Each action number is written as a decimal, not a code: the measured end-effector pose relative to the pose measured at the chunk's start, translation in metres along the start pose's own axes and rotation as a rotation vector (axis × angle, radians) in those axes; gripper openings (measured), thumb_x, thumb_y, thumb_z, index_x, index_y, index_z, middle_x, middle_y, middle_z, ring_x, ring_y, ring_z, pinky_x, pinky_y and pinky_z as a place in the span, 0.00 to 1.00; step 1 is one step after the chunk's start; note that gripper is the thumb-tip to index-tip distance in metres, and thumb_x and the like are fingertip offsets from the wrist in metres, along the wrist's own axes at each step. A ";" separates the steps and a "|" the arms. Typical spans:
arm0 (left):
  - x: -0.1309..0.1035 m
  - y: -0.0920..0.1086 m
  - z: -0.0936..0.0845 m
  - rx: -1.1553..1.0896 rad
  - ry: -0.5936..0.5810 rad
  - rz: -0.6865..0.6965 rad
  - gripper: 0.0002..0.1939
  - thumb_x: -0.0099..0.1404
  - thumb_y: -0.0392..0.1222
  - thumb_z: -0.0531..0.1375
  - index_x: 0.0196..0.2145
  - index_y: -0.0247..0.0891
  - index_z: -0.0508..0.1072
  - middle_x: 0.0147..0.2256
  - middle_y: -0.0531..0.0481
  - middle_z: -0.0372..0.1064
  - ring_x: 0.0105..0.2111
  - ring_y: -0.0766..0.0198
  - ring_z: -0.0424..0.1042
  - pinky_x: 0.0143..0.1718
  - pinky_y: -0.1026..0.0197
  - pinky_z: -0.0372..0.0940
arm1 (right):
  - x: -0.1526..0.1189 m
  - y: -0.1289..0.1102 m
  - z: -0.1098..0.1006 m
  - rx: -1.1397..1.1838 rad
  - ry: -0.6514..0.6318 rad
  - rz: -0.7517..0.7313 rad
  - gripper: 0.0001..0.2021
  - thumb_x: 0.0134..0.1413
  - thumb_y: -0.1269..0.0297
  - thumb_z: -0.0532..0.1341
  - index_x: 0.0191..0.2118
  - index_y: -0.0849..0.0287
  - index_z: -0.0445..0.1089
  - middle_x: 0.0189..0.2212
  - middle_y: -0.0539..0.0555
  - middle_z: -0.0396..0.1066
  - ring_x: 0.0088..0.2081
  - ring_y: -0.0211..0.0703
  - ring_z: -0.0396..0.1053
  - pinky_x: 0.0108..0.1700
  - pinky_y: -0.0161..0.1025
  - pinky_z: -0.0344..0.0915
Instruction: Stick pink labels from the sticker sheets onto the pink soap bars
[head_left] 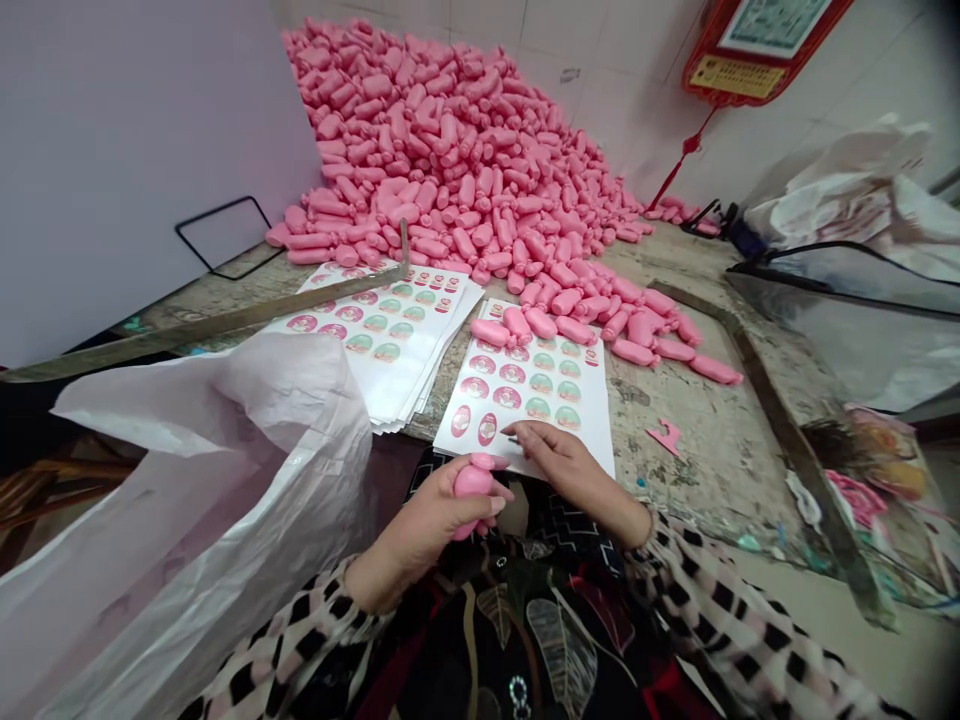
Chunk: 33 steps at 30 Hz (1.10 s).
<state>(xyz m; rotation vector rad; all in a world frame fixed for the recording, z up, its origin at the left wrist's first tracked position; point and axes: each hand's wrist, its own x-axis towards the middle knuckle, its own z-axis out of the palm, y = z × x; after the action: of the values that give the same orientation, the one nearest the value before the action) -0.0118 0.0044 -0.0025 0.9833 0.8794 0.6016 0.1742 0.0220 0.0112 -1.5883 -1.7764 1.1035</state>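
Observation:
My left hand (442, 510) is wrapped round a small pink plastic bottle (474, 482), held low in front of my body. Its lower part is hidden by my fingers and thumb. To the right, my right hand (559, 460) lies at the lower edge of the sticker sheet (600, 430), its fingers drawn together. A small dark tip shows at those fingertips, too small to name, close to an oval pink sticker (487, 429). The sheet carries pink and green oval and rounded stickers, and a few pink bottles (540, 322) rest on its top edge.
A large heap of pink bottles (450, 150) fills the back. A second stack of sticker sheets (360, 370) lies left, under a metal bar (225, 318). A white sack (300, 430) hangs at the left edge. A pink plastic piece (665, 436) and another bar (780, 420) lie right.

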 end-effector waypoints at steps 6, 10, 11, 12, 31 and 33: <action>0.003 -0.003 -0.007 0.859 0.287 0.459 0.13 0.60 0.37 0.54 0.44 0.39 0.69 0.50 0.46 0.63 0.50 0.60 0.62 0.52 0.57 0.57 | 0.015 0.003 0.011 -0.688 0.260 -0.042 0.13 0.60 0.57 0.49 0.41 0.51 0.69 0.35 0.52 0.66 0.37 0.41 0.64 0.34 0.36 0.54; 0.007 -0.013 -0.008 1.157 0.241 0.424 0.22 0.61 0.35 0.52 0.54 0.41 0.63 0.62 0.43 0.44 0.57 0.55 0.55 0.54 0.54 0.56 | 0.019 0.001 0.015 -0.818 0.271 -0.052 0.13 0.61 0.58 0.48 0.41 0.51 0.68 0.35 0.52 0.65 0.35 0.40 0.64 0.31 0.36 0.52; 0.008 -0.015 -0.008 1.200 0.234 0.401 0.23 0.61 0.35 0.52 0.55 0.41 0.62 0.62 0.42 0.41 0.56 0.54 0.56 0.53 0.53 0.57 | 0.020 0.002 0.015 -0.831 0.274 -0.051 0.13 0.61 0.58 0.48 0.41 0.51 0.67 0.35 0.52 0.65 0.35 0.41 0.64 0.31 0.36 0.52; 0.009 -0.017 -0.008 1.233 0.230 0.381 0.24 0.60 0.34 0.52 0.55 0.41 0.61 0.63 0.42 0.39 0.56 0.53 0.58 0.52 0.53 0.58 | 0.021 0.002 0.015 -0.838 0.277 -0.050 0.12 0.61 0.58 0.48 0.41 0.52 0.67 0.35 0.52 0.65 0.36 0.40 0.64 0.31 0.36 0.52; 0.017 -0.032 -0.012 1.367 0.239 0.386 0.34 0.55 0.29 0.55 0.59 0.48 0.55 0.64 0.44 0.31 0.51 0.53 0.63 0.48 0.52 0.60 | 0.028 0.005 0.009 -0.824 0.214 -0.104 0.12 0.60 0.58 0.50 0.38 0.51 0.69 0.33 0.50 0.66 0.35 0.38 0.64 0.30 0.34 0.51; 0.018 -0.033 -0.012 1.368 0.244 0.391 0.34 0.55 0.29 0.55 0.59 0.49 0.55 0.64 0.45 0.31 0.51 0.53 0.62 0.49 0.52 0.60 | 0.029 0.007 0.008 -0.792 0.202 -0.104 0.12 0.59 0.58 0.50 0.38 0.51 0.70 0.33 0.50 0.66 0.35 0.37 0.64 0.30 0.34 0.51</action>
<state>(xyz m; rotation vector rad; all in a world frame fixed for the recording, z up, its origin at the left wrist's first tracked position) -0.0113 0.0091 -0.0413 2.3869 1.3441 0.3909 0.1664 0.0484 -0.0033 -1.9013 -2.2565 0.1492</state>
